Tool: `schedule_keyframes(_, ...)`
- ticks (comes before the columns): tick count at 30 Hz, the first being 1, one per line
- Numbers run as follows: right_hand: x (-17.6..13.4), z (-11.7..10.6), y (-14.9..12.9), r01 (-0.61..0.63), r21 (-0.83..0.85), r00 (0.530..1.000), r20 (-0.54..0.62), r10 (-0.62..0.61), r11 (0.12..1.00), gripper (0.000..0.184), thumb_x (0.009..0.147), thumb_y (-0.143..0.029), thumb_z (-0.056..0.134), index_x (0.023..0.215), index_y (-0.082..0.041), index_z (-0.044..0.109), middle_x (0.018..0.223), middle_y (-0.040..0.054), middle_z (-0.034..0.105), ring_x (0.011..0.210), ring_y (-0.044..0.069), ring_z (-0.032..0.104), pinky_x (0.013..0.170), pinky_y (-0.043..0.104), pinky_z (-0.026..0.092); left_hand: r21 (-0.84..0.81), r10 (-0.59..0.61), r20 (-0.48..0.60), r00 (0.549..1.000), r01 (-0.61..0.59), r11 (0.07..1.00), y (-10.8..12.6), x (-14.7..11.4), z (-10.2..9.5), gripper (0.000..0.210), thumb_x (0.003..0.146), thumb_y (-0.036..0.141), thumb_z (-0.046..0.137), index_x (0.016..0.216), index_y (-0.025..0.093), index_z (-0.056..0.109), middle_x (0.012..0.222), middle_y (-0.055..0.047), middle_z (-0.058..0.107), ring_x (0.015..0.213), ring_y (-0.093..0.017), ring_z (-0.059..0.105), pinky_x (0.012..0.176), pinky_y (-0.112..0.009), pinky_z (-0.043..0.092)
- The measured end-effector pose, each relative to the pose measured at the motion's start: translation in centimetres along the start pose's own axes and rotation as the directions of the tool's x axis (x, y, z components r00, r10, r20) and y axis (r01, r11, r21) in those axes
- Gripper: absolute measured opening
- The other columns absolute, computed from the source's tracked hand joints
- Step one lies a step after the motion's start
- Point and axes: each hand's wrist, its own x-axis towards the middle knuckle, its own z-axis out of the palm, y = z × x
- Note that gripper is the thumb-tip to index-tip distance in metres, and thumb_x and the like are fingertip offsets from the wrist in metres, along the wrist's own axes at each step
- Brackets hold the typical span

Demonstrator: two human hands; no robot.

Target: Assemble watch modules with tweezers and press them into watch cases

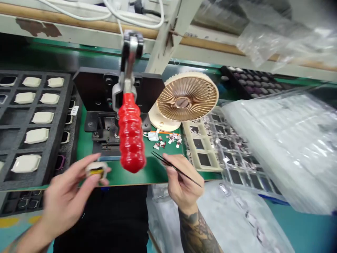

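Observation:
Between the thumb and fingers of my left hand (67, 195) is a small cream watch case (97, 170) with a yellow and black patch on it, slightly blurred. My right hand (184, 179) grips dark tweezers (175, 168), their tips pointing up and left over the green mat. Past those tips lie several small white-and-dark pieces (173, 138) and a little white part (152, 136). A black clamp fixture (105, 123) with a red handle (131, 137) stands between my hands, the handle toward me.
At left, a grey foam tray (50, 147) bears several cream watch cases (33, 135). A cream fan (184, 102) stands behind the small pieces. On the right are a compartment tray (201, 146), a clear plastic tray (237, 165) and plastic bags (284, 140). A shelf post (165, 38) rises at the back.

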Motion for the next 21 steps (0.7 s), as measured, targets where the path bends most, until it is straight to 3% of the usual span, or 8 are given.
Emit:
schedule_keyframes(3, 0.1, 0.3, 0.1, -0.103, -0.109, 0.991, 0.074, 0.111, 0.989, 0.029, 0.102, -0.008, 0.073, 0.123, -0.024, 0.083, 0.107, 0.0057, 0.084, 0.093, 0.020, 0.080, 0.085, 0.034, 0.065, -0.307, -0.127, 0.147, 0.981, 0.167, 0.937, -1.2, 2.0, 4.6, 0.038, 0.109, 0.040, 0.074, 0.140, 0.017, 0.072, 0.104, -0.011, 0.087, 0.073, -0.020, 0.081, 0.065, -0.028, 0.066)
schedule_keyframes(6, -0.2, 0.7, -0.5, -0.195, -0.054, 0.980, 0.018, 0.196, 0.979, 0.024, 0.101, -0.011, 0.077, 0.119, -0.025, 0.083, 0.105, 0.0050, 0.084, 0.093, 0.020, 0.081, 0.084, 0.034, 0.068, -0.376, -0.170, 0.202, 0.964, 0.237, 0.896, -2.3, 3.1, 7.1, 0.041, 0.108, 0.043, 0.075, 0.139, 0.016, 0.070, 0.102, -0.011, 0.085, 0.077, -0.020, 0.081, 0.068, -0.028, 0.065)
schedule_keyframes(9, -0.7, 1.9, -1.7, -0.182, 0.138, 0.971, -0.133, 0.200, 0.974, 0.028, 0.100, -0.009, 0.076, 0.119, -0.028, 0.083, 0.111, 0.0065, 0.085, 0.100, 0.024, 0.083, 0.081, 0.037, 0.071, -0.312, -0.184, 0.244, 0.952, 0.257, 0.915, -3.0, 2.8, 7.1, 0.045, 0.107, 0.041, 0.077, 0.145, 0.018, 0.069, 0.110, -0.010, 0.085, 0.086, -0.020, 0.082, 0.078, -0.029, 0.067)
schedule_keyframes(11, -1.0, 3.1, -2.5, -0.184, 0.211, 0.962, -0.162, 0.220, 0.960, 0.027, 0.099, -0.008, 0.076, 0.116, -0.028, 0.083, 0.110, 0.0073, 0.085, 0.098, 0.025, 0.084, 0.077, 0.038, 0.072, -0.275, -0.194, 0.264, 0.945, 0.266, 0.924, -3.2, 2.3, 6.8, 0.046, 0.109, 0.040, 0.075, 0.149, 0.019, 0.067, 0.109, -0.009, 0.084, 0.087, -0.019, 0.082, 0.080, -0.029, 0.067)
schedule_keyframes(14, -1.2, 5.1, -3.4, -0.190, 0.247, 0.971, -0.097, 0.220, 0.950, 0.025, 0.098, -0.007, 0.078, 0.116, -0.025, 0.082, 0.105, 0.0079, 0.085, 0.091, 0.026, 0.084, 0.077, 0.042, 0.073, -0.243, -0.197, 0.271, 0.942, 0.265, 0.933, -3.4, 2.0, 6.7, 0.048, 0.111, 0.041, 0.072, 0.153, 0.020, 0.064, 0.104, -0.007, 0.084, 0.090, -0.019, 0.082, 0.081, -0.029, 0.066)
schedule_keyframes(18, -0.7, 6.9, -3.7, -0.176, 0.328, 0.983, 0.004, 0.185, 0.928, 0.029, 0.101, -0.006, 0.072, 0.122, -0.025, 0.080, 0.110, 0.0078, 0.085, 0.098, 0.024, 0.083, 0.085, 0.044, 0.074, -0.227, -0.177, 0.271, 0.946, 0.242, 0.943, -3.6, 2.0, 6.8, 0.046, 0.111, 0.040, 0.072, 0.154, 0.025, 0.065, 0.109, -0.006, 0.084, 0.093, -0.019, 0.083, 0.085, -0.030, 0.067)
schedule_keyframes(21, -0.4, 7.6, -3.7, -0.207, 0.379, 0.976, 0.019, 0.216, 0.902, 0.026, 0.105, -0.008, 0.069, 0.121, -0.025, 0.079, 0.110, 0.0082, 0.085, 0.101, 0.023, 0.082, 0.085, 0.041, 0.073, -0.192, -0.153, 0.276, 0.949, 0.211, 0.958, -4.1, 2.0, 6.8, 0.045, 0.111, 0.037, 0.072, 0.154, 0.026, 0.065, 0.109, -0.005, 0.085, 0.093, -0.019, 0.083, 0.087, -0.031, 0.069)
